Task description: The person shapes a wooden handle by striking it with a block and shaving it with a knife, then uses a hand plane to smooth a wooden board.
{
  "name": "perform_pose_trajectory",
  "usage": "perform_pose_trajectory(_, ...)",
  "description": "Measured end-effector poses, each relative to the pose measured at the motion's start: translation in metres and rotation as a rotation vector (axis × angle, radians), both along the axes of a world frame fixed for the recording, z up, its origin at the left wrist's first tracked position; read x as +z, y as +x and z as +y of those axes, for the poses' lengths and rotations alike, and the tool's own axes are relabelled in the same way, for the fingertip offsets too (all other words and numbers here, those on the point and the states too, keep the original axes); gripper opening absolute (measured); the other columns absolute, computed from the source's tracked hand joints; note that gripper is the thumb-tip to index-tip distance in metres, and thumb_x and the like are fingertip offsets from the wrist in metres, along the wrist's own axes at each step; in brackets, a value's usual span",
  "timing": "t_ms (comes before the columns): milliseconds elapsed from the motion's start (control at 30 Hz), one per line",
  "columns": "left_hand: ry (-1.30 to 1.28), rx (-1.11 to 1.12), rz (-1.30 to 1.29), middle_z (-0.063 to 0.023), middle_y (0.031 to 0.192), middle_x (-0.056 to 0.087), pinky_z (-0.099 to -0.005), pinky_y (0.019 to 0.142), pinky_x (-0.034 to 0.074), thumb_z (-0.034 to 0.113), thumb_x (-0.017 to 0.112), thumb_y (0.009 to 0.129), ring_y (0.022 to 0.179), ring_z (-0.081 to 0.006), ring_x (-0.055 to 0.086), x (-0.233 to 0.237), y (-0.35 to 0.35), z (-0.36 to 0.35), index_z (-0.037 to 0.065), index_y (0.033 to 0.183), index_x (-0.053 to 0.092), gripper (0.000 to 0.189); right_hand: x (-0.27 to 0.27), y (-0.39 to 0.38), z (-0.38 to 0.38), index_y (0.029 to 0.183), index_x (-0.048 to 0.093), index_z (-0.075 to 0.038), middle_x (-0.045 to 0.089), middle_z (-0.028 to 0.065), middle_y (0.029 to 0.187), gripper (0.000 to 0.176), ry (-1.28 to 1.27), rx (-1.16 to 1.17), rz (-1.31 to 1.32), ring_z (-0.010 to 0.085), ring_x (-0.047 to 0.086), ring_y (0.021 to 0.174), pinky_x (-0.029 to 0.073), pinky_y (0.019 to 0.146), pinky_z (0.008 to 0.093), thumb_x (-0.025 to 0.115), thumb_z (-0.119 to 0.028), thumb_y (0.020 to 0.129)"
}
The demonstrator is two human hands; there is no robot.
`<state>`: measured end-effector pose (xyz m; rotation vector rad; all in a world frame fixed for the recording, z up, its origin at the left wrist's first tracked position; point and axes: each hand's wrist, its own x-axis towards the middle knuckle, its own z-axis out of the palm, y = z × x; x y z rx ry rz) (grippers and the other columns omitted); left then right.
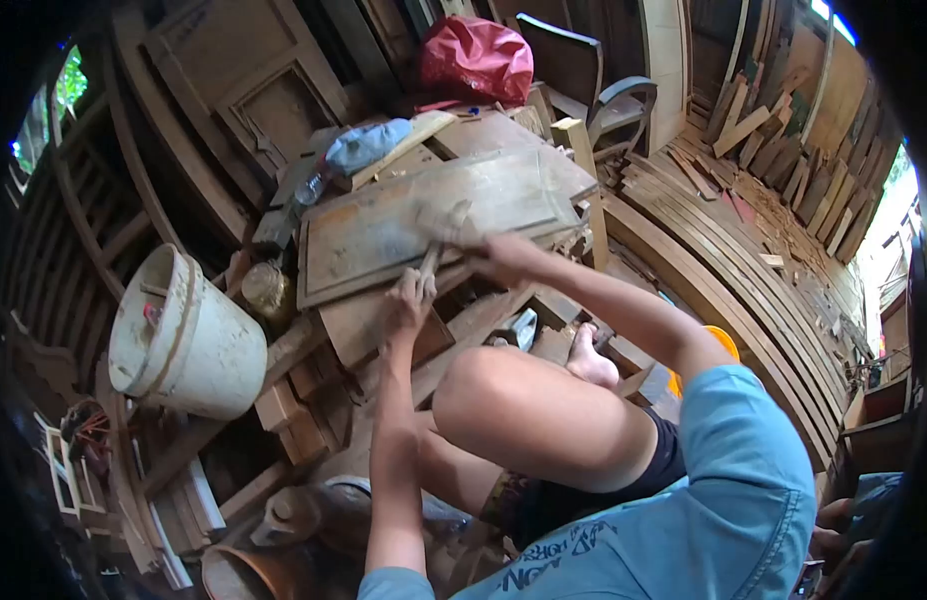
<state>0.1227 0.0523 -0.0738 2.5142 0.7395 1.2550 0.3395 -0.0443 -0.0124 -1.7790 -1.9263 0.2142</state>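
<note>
At frame centre the left hand [411,295] curls round a slim wooden-handled tool [428,262] (likely a chisel) slanting up-right onto the wooden panel [383,225], while the right hand [488,252] grips a blurred mallet [445,215] just above its top end.

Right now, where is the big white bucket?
The white bucket sits tilted at the left of the head view on stacked wood scraps, beside a yellowish jar, below-left of the wooden panel and left of the person's left hand.
</note>
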Motion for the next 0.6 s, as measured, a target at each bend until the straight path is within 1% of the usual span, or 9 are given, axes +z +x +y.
perform_pose_trajectory(33, 0.041, 0.007, -0.005, -0.0238, 0.071, 0.059, -0.0505, 0.052, 0.046, 0.027, 0.06, 0.09, 0.069, -0.043, 0.061, 0.003, 0.002, 0.004, 0.006, 0.083, 0.049, 0.025, 0.003, -0.003, -0.003, 0.125, 0.06, -0.024, 0.067, 0.0189, 0.097, 0.041, 0.127, 0.202, -0.115, 0.0375, 0.065, 0.088, 0.052, 0.079, 0.0468, 0.056, -0.035, 0.086)
perform_pose_trajectory(100, 0.123, 0.067, 0.166, -0.022, 0.072, 0.06, -0.0502, 0.051, 0.047, 0.027, 0.061, 0.09, 0.067, -0.0429, 0.061, -0.004, 0.001, 0.004, 0.007, 0.085, 0.048, 0.024, -0.008, 0.024, 0.013, 0.138, 0.047, -0.031, 0.066, 0.0236, 0.095, 0.054, -0.191, -0.05, -0.067, 0.0357, 0.066, 0.087, 0.051, 0.08, 0.0474, 0.057, -0.039, 0.085)
perform_pose_trajectory(200, 0.07, 0.002, 0.099, -0.0201, 0.072, 0.057, -0.0502, 0.053, 0.048, 0.027, 0.057, 0.091, 0.066, -0.0413, 0.06, 0.009, 0.003, -0.008, 0.006, 0.085, 0.047, 0.024, 0.015, 0.005, 0.0, 0.129, 0.056, -0.023, 0.066, 0.0243, 0.093, 0.046, -0.229, -0.277, 0.129, 0.0384, 0.066, 0.084, 0.051, 0.079, 0.0493, 0.055, -0.039, 0.086)
perform_pose_trajectory(300, 0.141, -0.04, 0.102, -0.0204, 0.081, 0.057, -0.0489, 0.058, 0.049, 0.024, 0.059, 0.089, 0.071, -0.0413, 0.06, 0.015, -0.001, -0.005, 0.006, 0.088, 0.048, 0.021, -0.013, 0.008, -0.021, 0.126, 0.059, -0.029, 0.066, 0.0223, 0.086, 0.043, -0.055, 0.021, -0.195, 0.0376, 0.065, 0.077, 0.053, 0.071, 0.047, 0.056, -0.035, 0.084)
perform_pose_trajectory(367, 0.098, -0.096, 0.097, -0.021, 0.08, 0.056, -0.0496, 0.059, 0.047, 0.019, 0.06, 0.088, 0.07, -0.042, 0.058, 0.011, 0.002, -0.005, 0.004, 0.092, 0.048, 0.02, 0.048, 0.007, -0.027, 0.137, 0.048, -0.027, 0.065, 0.0257, 0.092, 0.053, -0.389, -0.351, 0.249, 0.0375, 0.066, 0.086, 0.052, 0.076, 0.0488, 0.056, -0.039, 0.085)
perform_pose_trajectory(433, 0.041, -0.085, 0.032, -0.0225, 0.084, 0.054, -0.0508, 0.062, 0.046, 0.017, 0.057, 0.09, 0.075, -0.0429, 0.057, 0.01, 0.001, -0.008, 0.003, 0.095, 0.046, 0.019, 0.007, 0.024, -0.01, 0.137, 0.048, -0.029, 0.065, 0.0272, 0.094, 0.052, -0.236, -0.415, 0.059, 0.0371, 0.066, 0.087, 0.053, 0.078, 0.0483, 0.055, -0.037, 0.085)
perform_pose_trajectory(500, 0.068, -0.023, -0.014, -0.0237, 0.087, 0.053, -0.0511, 0.064, 0.045, 0.018, 0.055, 0.091, 0.078, -0.0434, 0.056, 0.008, -0.001, 0.0, 0.002, 0.096, 0.045, 0.019, -0.013, 0.018, -0.036, 0.137, 0.048, -0.029, 0.064, 0.0282, 0.096, 0.052, -0.064, -0.226, -0.015, 0.0374, 0.065, 0.088, 0.052, 0.081, 0.0484, 0.055, -0.035, 0.085)
perform_pose_trajectory(533, 0.06, 0.038, -0.057, -0.0248, 0.09, 0.052, -0.0513, 0.065, 0.045, 0.018, 0.053, 0.093, 0.082, -0.0438, 0.056, 0.005, -0.004, 0.001, 0.002, 0.097, 0.044, 0.019, 0.003, 0.019, -0.046, 0.137, 0.048, -0.028, 0.065, 0.0275, 0.097, 0.053, -0.168, -0.189, -0.184, 0.0378, 0.065, 0.088, 0.051, 0.083, 0.0478, 0.056, -0.035, 0.085)
perform_pose_trajectory(600, -0.028, 0.012, -0.024, -0.0261, 0.093, 0.052, -0.0517, 0.068, 0.043, 0.02, 0.051, 0.094, 0.084, -0.0456, 0.054, -0.001, -0.003, 0.001, 0.001, 0.101, 0.043, 0.022, 0.023, 0.031, -0.053, 0.136, 0.049, -0.029, 0.066, 0.0245, 0.093, 0.05, -0.281, -0.287, 0.035, 0.0372, 0.065, 0.087, 0.052, 0.08, 0.0467, 0.055, -0.036, 0.087)
